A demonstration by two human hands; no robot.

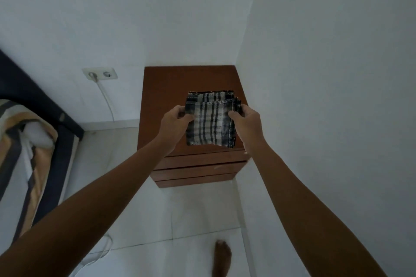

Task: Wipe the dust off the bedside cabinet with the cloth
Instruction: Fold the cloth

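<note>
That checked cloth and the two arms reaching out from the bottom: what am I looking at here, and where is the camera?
There is no machine here. The camera sits on a person's head and looks forward and down, so you see their own two bare arms stretching away from you.

The left hand and the right hand each grip one side of a folded checked cloth, holding it above a brown wooden bedside cabinet that stands in the corner of a white room. Nothing else shows on the cabinet's top.

To the left is a wall socket with a white cable plugged in, and the edge of a bed. At the bottom you can see the person's bare foot on the tiled floor.
</note>
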